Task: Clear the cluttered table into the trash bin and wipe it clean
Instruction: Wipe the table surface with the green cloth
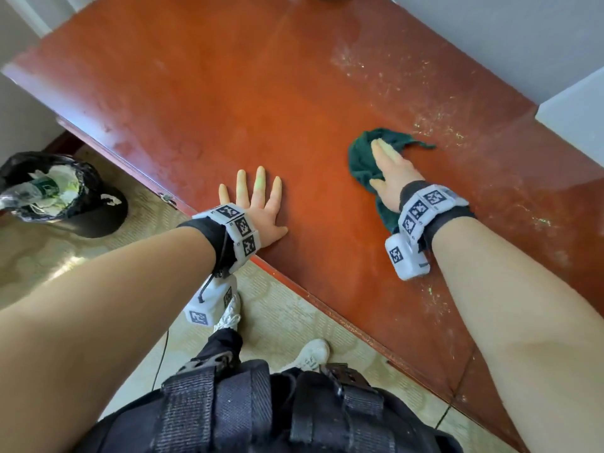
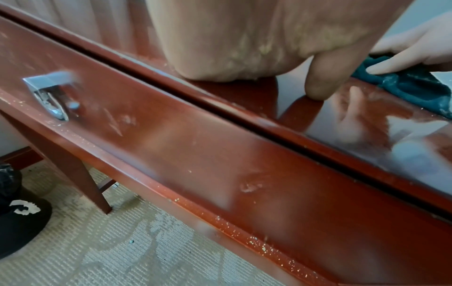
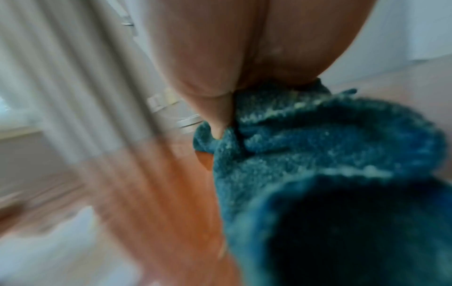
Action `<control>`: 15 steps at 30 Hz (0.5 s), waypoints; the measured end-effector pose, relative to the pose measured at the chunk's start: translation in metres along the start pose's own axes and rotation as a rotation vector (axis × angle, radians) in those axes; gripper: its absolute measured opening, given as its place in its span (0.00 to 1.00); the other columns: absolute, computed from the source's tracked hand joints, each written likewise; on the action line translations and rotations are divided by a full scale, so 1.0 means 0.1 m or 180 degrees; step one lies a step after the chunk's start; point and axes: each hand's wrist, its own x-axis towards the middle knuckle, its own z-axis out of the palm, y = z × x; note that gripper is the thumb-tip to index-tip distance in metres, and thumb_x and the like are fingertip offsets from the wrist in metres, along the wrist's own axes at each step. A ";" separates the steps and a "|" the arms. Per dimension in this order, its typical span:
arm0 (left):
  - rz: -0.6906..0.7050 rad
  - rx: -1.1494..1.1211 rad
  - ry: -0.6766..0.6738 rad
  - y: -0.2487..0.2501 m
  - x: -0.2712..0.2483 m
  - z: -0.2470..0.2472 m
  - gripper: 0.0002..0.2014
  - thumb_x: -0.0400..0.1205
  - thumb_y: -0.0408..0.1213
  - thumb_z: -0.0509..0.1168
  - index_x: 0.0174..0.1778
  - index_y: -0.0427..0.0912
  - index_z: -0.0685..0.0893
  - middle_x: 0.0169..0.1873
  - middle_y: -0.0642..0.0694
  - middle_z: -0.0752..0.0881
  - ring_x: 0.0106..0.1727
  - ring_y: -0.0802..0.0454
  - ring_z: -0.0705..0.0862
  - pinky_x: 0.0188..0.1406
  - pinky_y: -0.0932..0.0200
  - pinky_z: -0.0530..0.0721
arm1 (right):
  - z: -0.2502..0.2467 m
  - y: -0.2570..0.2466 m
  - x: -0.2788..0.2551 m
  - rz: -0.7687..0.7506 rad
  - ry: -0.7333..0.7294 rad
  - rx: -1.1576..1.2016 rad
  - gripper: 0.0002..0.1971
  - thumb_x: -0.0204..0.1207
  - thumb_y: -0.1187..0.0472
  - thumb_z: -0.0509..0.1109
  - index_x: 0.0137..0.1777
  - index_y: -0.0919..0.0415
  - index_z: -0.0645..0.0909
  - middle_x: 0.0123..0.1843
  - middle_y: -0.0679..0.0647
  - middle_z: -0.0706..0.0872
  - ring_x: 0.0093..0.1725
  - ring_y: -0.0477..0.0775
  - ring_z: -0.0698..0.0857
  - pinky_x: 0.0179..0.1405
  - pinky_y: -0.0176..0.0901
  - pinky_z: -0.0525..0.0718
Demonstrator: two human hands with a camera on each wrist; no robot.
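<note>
A glossy red-brown table [image 1: 248,103] fills the head view. My right hand [image 1: 390,165] lies flat with straight fingers on a crumpled dark green cloth [image 1: 361,158], pressing it onto the tabletop right of centre. In the blurred right wrist view the cloth [image 3: 305,154] bunches under my palm. My left hand [image 1: 258,199] rests flat near the table's front edge, fingers spread, holding nothing; its thumb [image 2: 320,85] touches the shiny top. Pale crumbs and dust [image 1: 425,122] lie beyond and to the right of the cloth.
A black-lined trash bin [image 1: 49,188] holding a plastic bottle and paper waste stands on the patterned carpet left of the table. A drawer front with a metal handle [image 2: 49,96] runs below the table edge. Walls close in behind and to the right.
</note>
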 end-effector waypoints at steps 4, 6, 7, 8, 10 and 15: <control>0.0065 -0.0078 0.0045 -0.02 0.00 -0.01 0.39 0.84 0.52 0.54 0.81 0.52 0.33 0.80 0.46 0.29 0.80 0.36 0.30 0.77 0.31 0.37 | 0.30 -0.40 -0.48 -0.1354 -0.0274 -0.0077 0.32 0.75 0.69 0.67 0.79 0.54 0.65 0.81 0.51 0.64 0.80 0.54 0.61 0.80 0.43 0.55; 0.0101 -0.0153 0.0043 -0.02 -0.02 -0.02 0.38 0.84 0.49 0.55 0.81 0.52 0.35 0.80 0.47 0.29 0.80 0.36 0.30 0.77 0.32 0.36 | 0.42 -0.50 -0.78 -0.1884 -0.0739 -0.0131 0.28 0.73 0.72 0.67 0.73 0.53 0.73 0.76 0.49 0.72 0.77 0.53 0.65 0.79 0.45 0.61; 0.0109 -0.0173 0.0027 -0.01 -0.02 -0.03 0.37 0.85 0.48 0.54 0.81 0.52 0.35 0.80 0.47 0.29 0.80 0.36 0.29 0.77 0.32 0.36 | 0.44 -0.51 -0.91 -0.2100 -0.1056 -0.0186 0.26 0.74 0.72 0.66 0.70 0.53 0.76 0.73 0.48 0.75 0.75 0.52 0.68 0.76 0.46 0.65; 0.0101 -0.0159 0.0014 -0.01 -0.02 -0.03 0.37 0.85 0.48 0.54 0.81 0.52 0.35 0.80 0.47 0.28 0.80 0.37 0.29 0.77 0.32 0.36 | 0.45 -0.48 -1.01 -0.2243 -0.1340 -0.0249 0.23 0.74 0.72 0.64 0.68 0.54 0.78 0.71 0.48 0.77 0.72 0.52 0.70 0.73 0.47 0.69; 0.0058 -0.0105 0.0015 -0.01 -0.01 -0.03 0.37 0.85 0.49 0.53 0.81 0.53 0.34 0.80 0.47 0.28 0.80 0.37 0.29 0.77 0.32 0.36 | 0.36 -0.40 -1.09 -0.2264 -0.1591 -0.0223 0.21 0.74 0.72 0.62 0.64 0.54 0.81 0.66 0.48 0.79 0.66 0.50 0.72 0.67 0.45 0.71; -0.0063 -0.0028 0.0227 0.05 -0.01 0.03 0.36 0.84 0.55 0.50 0.81 0.54 0.35 0.80 0.49 0.31 0.81 0.38 0.32 0.77 0.32 0.38 | -0.02 0.24 -0.80 -0.1367 0.0153 0.0626 0.21 0.69 0.68 0.62 0.63 0.57 0.81 0.63 0.58 0.77 0.65 0.58 0.73 0.69 0.43 0.66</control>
